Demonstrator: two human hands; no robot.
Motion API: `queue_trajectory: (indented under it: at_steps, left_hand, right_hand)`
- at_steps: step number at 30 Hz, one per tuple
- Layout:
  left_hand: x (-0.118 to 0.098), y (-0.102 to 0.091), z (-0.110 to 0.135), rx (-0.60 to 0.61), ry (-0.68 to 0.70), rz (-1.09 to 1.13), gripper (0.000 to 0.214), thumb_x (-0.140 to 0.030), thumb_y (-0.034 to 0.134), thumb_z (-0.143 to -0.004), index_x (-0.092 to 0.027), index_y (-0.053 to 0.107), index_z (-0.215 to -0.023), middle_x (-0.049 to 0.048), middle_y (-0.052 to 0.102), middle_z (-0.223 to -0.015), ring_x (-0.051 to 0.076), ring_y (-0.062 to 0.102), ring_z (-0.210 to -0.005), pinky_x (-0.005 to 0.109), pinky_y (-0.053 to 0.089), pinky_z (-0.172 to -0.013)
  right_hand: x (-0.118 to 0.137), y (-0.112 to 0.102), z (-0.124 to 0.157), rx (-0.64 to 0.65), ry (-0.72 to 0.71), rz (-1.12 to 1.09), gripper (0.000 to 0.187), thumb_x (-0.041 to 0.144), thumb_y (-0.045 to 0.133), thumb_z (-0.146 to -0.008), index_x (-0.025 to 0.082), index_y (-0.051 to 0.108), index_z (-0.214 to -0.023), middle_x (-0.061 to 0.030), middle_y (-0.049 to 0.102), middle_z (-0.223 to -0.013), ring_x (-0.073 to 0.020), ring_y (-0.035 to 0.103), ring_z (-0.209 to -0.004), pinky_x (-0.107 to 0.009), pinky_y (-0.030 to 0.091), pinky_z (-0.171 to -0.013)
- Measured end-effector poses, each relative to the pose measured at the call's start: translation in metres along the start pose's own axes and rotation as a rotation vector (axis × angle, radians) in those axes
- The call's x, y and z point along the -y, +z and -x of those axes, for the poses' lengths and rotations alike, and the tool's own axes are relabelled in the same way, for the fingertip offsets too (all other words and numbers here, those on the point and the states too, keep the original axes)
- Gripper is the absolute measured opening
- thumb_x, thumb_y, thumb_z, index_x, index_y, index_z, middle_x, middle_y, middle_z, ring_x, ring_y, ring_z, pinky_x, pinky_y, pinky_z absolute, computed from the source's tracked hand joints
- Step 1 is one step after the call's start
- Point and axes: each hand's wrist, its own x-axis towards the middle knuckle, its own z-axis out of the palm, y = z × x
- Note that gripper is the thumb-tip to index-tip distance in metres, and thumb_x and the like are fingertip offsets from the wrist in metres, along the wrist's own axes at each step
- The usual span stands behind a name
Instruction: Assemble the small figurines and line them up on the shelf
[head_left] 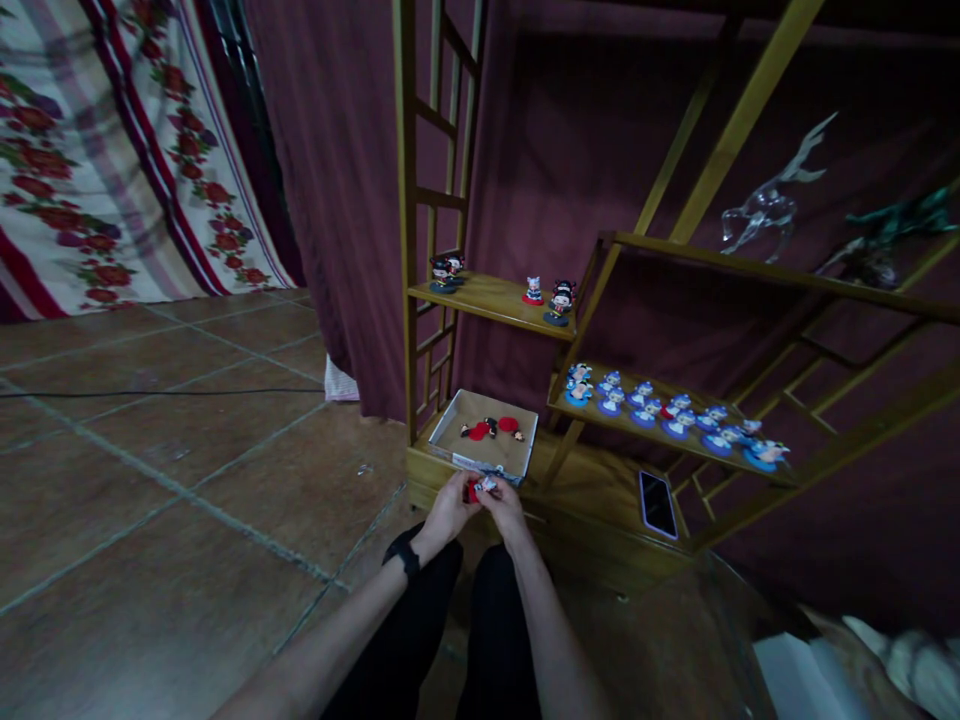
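Observation:
My left hand (448, 510) and my right hand (504, 505) meet just in front of a shallow cardboard box (450, 440), both pinched on one small red and white figurine (480, 487). The left wrist wears a black watch. Inside the box lie a few more red figurine pieces (491, 428). The box rests on the lowest board of a wooden display shelf (585, 480). My dark trouser legs show below the hands.
A row of several blue figurines (675, 412) fills the middle shelf; a few dark-haired figurines (551, 297) stand on the upper one. A phone (658, 503) lies on the base board. Glass animal figures (772, 205) sit higher right. Tiled floor (187, 450) and a cable lie left.

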Motion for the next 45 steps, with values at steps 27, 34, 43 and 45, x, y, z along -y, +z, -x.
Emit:
queue_trajectory:
  at_steps: [27, 34, 43, 45]
  left_hand:
    - [-0.003, 0.000, 0.005, -0.018, 0.043, -0.058, 0.038, -0.004, 0.058, -0.056, -0.019, 0.055, -0.091, 0.0008, 0.061, -0.082, 0.016, 0.057, -0.074, 0.027, 0.043, -0.071]
    - [0.008, -0.005, -0.004, -0.105, -0.156, 0.293, 0.033, -0.014, 0.069, -0.051, -0.015, 0.053, -0.079, -0.0012, 0.059, -0.070, 0.011, 0.054, -0.061, 0.024, 0.043, -0.061]
    - [0.012, -0.005, -0.004, -0.120, -0.176, 0.316, 0.035, -0.017, 0.075, -0.046, -0.015, 0.052, -0.073, -0.0031, 0.058, -0.063, 0.010, 0.052, -0.056, 0.023, 0.041, -0.058]
    - [0.015, -0.003, -0.005, -0.115, -0.165, 0.307, 0.036, -0.017, 0.075, -0.045, -0.015, 0.052, -0.073, -0.0032, 0.059, -0.063, 0.010, 0.053, -0.057, 0.024, 0.041, -0.058]
  right_hand:
    - [-0.014, 0.005, -0.005, -0.141, -0.022, 0.279, 0.017, 0.030, 0.061, -0.061, 0.019, 0.061, -0.074, 0.0021, 0.063, -0.069, -0.0145, 0.056, -0.067, -0.027, 0.044, -0.067]
    - [-0.005, 0.002, 0.002, -0.123, 0.063, 0.025, 0.030, 0.038, 0.060, -0.063, 0.020, 0.064, -0.086, -0.0029, 0.065, -0.089, -0.0181, 0.060, -0.079, -0.029, 0.049, -0.064]
    - [0.003, 0.005, 0.007, -0.091, 0.092, 0.012, 0.029, 0.039, 0.065, -0.058, 0.017, 0.064, -0.076, -0.0009, 0.066, -0.074, -0.0134, 0.060, -0.064, -0.025, 0.050, -0.058]
    - [0.006, 0.005, 0.007, -0.089, 0.105, -0.003, 0.029, 0.039, 0.066, -0.057, 0.017, 0.063, -0.074, -0.0009, 0.066, -0.072, -0.0128, 0.060, -0.062, -0.025, 0.049, -0.057]
